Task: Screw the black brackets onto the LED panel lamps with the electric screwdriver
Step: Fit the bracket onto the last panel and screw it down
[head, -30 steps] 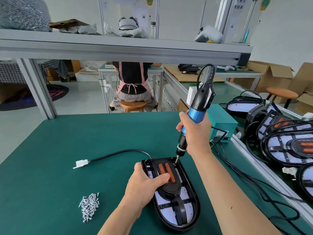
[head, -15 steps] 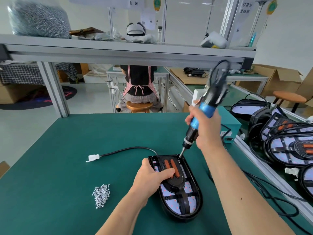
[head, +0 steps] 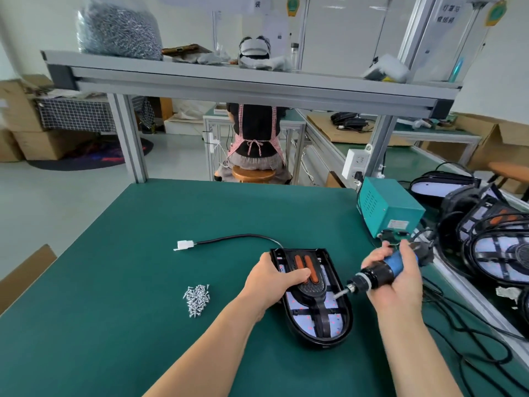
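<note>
An LED panel lamp (head: 329,328) with a black rim lies on the green table (head: 143,253), its black bracket (head: 313,290) with two orange pads on top. My left hand (head: 270,277) presses down on the bracket and the lamp's left edge. My right hand (head: 398,277) grips the blue and black electric screwdriver (head: 380,272), which lies nearly level to the lamp's right. Its bit points left at the lamp's right side. A pile of small silver screws (head: 197,299) lies left of the lamp.
The lamp's black cable ends in a white connector (head: 183,245) at the left. A teal power box (head: 386,206) stands at the right edge. Several more lamps (head: 492,247) are stacked beyond it, with cables trailing. A person sits on a stool (head: 253,174) behind the table.
My right hand has swung the screwdriver down from upright at the lamp's top right corner to nearly level beside its right side. The left hand stays on the bracket. The camera tilted up.
</note>
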`<move>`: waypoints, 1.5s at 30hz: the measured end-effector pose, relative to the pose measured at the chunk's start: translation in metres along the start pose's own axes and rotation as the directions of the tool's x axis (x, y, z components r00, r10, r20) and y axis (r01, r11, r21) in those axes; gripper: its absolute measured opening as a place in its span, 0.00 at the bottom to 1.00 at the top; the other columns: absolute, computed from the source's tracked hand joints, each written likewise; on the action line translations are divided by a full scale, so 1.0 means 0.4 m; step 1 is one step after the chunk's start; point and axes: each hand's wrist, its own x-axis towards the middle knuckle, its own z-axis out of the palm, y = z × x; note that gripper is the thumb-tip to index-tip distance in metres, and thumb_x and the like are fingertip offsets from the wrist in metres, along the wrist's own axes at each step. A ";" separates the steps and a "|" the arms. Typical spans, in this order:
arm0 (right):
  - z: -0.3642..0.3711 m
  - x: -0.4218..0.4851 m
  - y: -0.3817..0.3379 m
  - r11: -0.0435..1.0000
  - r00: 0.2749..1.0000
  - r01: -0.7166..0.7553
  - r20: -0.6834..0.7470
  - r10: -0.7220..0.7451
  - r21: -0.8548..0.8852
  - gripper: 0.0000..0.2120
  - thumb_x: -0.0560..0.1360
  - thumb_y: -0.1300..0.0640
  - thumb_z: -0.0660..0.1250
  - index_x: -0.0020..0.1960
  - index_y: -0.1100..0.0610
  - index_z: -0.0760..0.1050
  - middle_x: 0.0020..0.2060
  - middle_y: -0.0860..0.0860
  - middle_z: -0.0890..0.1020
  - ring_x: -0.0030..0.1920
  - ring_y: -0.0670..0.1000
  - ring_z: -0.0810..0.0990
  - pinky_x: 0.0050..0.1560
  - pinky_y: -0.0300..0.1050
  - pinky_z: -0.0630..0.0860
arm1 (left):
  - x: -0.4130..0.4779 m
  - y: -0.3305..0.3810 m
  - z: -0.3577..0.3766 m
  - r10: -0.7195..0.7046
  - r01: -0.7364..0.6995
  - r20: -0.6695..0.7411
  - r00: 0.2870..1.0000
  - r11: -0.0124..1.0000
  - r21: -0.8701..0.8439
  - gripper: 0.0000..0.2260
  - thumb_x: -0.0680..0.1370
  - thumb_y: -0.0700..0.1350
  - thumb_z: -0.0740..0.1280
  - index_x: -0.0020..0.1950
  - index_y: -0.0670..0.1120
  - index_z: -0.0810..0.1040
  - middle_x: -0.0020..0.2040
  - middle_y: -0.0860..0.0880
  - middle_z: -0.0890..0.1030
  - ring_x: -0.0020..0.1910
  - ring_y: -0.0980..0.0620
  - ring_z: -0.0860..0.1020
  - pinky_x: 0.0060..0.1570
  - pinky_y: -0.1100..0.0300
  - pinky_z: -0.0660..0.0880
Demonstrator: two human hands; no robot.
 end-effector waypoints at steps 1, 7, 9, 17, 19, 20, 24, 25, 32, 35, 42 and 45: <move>-0.022 0.005 0.008 0.999 0.999 -0.031 0.009 0.031 0.011 0.13 0.77 0.48 0.71 0.51 0.57 0.74 0.37 0.46 0.76 0.33 0.42 0.76 0.37 0.32 0.74 | -0.004 -0.001 -0.001 0.008 -0.008 -0.003 1.000 1.000 0.019 0.31 0.59 0.63 0.78 0.57 0.53 0.76 0.52 0.56 0.83 0.52 0.56 0.82 0.59 0.51 0.78; -0.067 0.024 0.033 0.989 0.988 -0.142 0.071 0.138 0.052 0.19 0.76 0.43 0.71 0.52 0.59 0.74 0.35 0.47 0.75 0.33 0.42 0.75 0.37 0.32 0.74 | -0.046 -0.011 -0.011 0.080 -0.054 -0.121 0.989 0.976 0.209 0.45 0.71 0.69 0.69 0.80 0.48 0.57 0.72 0.54 0.71 0.70 0.55 0.70 0.68 0.58 0.68; -0.066 0.028 0.037 0.988 0.988 -0.144 0.063 0.141 0.049 0.20 0.76 0.42 0.70 0.53 0.59 0.74 0.36 0.47 0.75 0.34 0.42 0.74 0.40 0.30 0.73 | -0.061 -0.021 -0.036 0.177 -0.090 -0.270 0.947 0.948 0.307 0.36 0.75 0.67 0.66 0.76 0.47 0.65 0.65 0.51 0.73 0.62 0.52 0.73 0.61 0.58 0.70; -0.053 0.019 0.040 0.994 0.988 -0.109 0.108 0.108 0.007 0.29 0.59 0.45 0.80 0.53 0.57 0.74 0.36 0.46 0.75 0.36 0.40 0.73 0.46 0.28 0.70 | -0.088 -0.120 -0.226 0.327 0.157 -0.520 0.789 0.711 0.685 0.11 0.76 0.57 0.68 0.53 0.51 0.76 0.50 0.55 0.72 0.52 0.51 0.66 0.54 0.59 0.65; -0.050 0.018 0.040 0.994 0.988 -0.109 0.113 0.108 0.005 0.30 0.57 0.46 0.81 0.52 0.58 0.74 0.35 0.46 0.75 0.35 0.41 0.73 0.41 0.29 0.73 | -0.089 -0.134 -0.227 0.320 0.181 -0.505 0.802 0.675 0.715 0.13 0.75 0.60 0.68 0.52 0.53 0.74 0.48 0.56 0.70 0.50 0.52 0.64 0.51 0.59 0.62; -0.049 0.017 0.041 0.994 0.988 -0.111 0.113 0.109 0.008 0.30 0.56 0.47 0.81 0.52 0.58 0.74 0.35 0.47 0.75 0.34 0.41 0.73 0.39 0.30 0.74 | -0.089 -0.139 -0.228 0.323 0.187 -0.500 0.803 0.661 0.727 0.13 0.75 0.61 0.68 0.50 0.53 0.73 0.48 0.56 0.69 0.49 0.52 0.64 0.50 0.59 0.61; -0.048 0.013 0.041 0.993 0.988 -0.110 0.114 0.106 0.037 0.28 0.58 0.48 0.81 0.51 0.59 0.75 0.35 0.47 0.75 0.33 0.42 0.74 0.35 0.32 0.75 | -0.090 -0.139 -0.236 0.346 0.155 -0.483 0.805 0.662 0.733 0.09 0.77 0.57 0.67 0.46 0.54 0.71 0.47 0.56 0.69 0.49 0.52 0.65 0.49 0.59 0.61; -0.047 0.013 0.040 0.993 0.988 -0.112 0.110 0.107 0.039 0.27 0.60 0.48 0.80 0.52 0.59 0.75 0.36 0.47 0.74 0.33 0.42 0.74 0.35 0.32 0.75 | -0.091 -0.138 -0.236 0.350 0.153 -0.478 0.805 0.657 0.738 0.07 0.78 0.55 0.66 0.46 0.53 0.71 0.47 0.56 0.69 0.49 0.52 0.65 0.49 0.59 0.61; -0.050 0.017 0.042 0.991 0.985 -0.127 0.121 0.121 0.040 0.28 0.57 0.48 0.81 0.51 0.59 0.75 0.36 0.47 0.74 0.34 0.41 0.73 0.36 0.31 0.75 | -0.083 -0.135 -0.236 0.399 0.154 -0.426 0.812 0.557 0.816 0.04 0.81 0.50 0.62 0.49 0.52 0.75 0.47 0.56 0.69 0.49 0.52 0.66 0.50 0.60 0.60; -0.051 0.017 0.041 0.991 0.985 -0.129 0.118 0.124 0.041 0.29 0.57 0.48 0.81 0.51 0.59 0.75 0.35 0.48 0.75 0.33 0.42 0.74 0.35 0.32 0.76 | -0.081 -0.124 -0.240 0.406 0.146 -0.369 0.836 0.483 0.863 0.05 0.82 0.50 0.60 0.52 0.52 0.75 0.49 0.56 0.71 0.52 0.52 0.69 0.53 0.59 0.62; -0.049 0.018 0.042 0.989 0.987 -0.130 0.102 0.122 0.077 0.27 0.60 0.48 0.80 0.52 0.59 0.74 0.36 0.47 0.74 0.34 0.41 0.74 0.36 0.31 0.75 | -0.125 -0.037 -0.196 0.441 -0.010 -0.311 0.842 0.589 0.808 0.05 0.84 0.45 0.56 0.48 0.49 0.66 0.47 0.53 0.74 0.46 0.51 0.71 0.49 0.60 0.68; -0.049 0.020 0.043 0.987 0.989 -0.128 0.084 0.120 0.099 0.22 0.68 0.46 0.76 0.53 0.59 0.74 0.36 0.46 0.75 0.32 0.42 0.75 0.35 0.32 0.76 | -0.174 0.006 -0.109 0.472 -0.271 -0.199 0.859 0.749 0.604 0.06 0.80 0.43 0.64 0.46 0.49 0.68 0.41 0.53 0.77 0.40 0.52 0.73 0.44 0.57 0.71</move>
